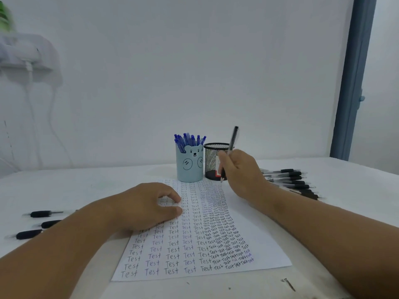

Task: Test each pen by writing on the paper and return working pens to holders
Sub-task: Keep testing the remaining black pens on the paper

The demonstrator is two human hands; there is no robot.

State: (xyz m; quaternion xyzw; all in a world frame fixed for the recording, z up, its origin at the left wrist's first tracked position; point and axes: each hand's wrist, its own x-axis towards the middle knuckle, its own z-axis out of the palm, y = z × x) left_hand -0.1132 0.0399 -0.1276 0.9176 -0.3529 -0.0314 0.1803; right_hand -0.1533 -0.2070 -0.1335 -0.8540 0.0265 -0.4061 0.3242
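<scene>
A white sheet of paper covered with rows of the word "Test" lies in front of me. My left hand rests on its upper left part with loosely curled fingers. My right hand grips a black pen upright, its tip just above the paper's far right corner, in front of the black mesh holder. A light blue bear-faced holder full of blue pens stands left of the mesh one.
Several black pens lie in a pile on the table to the right, behind my right forearm. Three more black pens lie at the left. A white wall stands close behind the table; a blue door frame is at right.
</scene>
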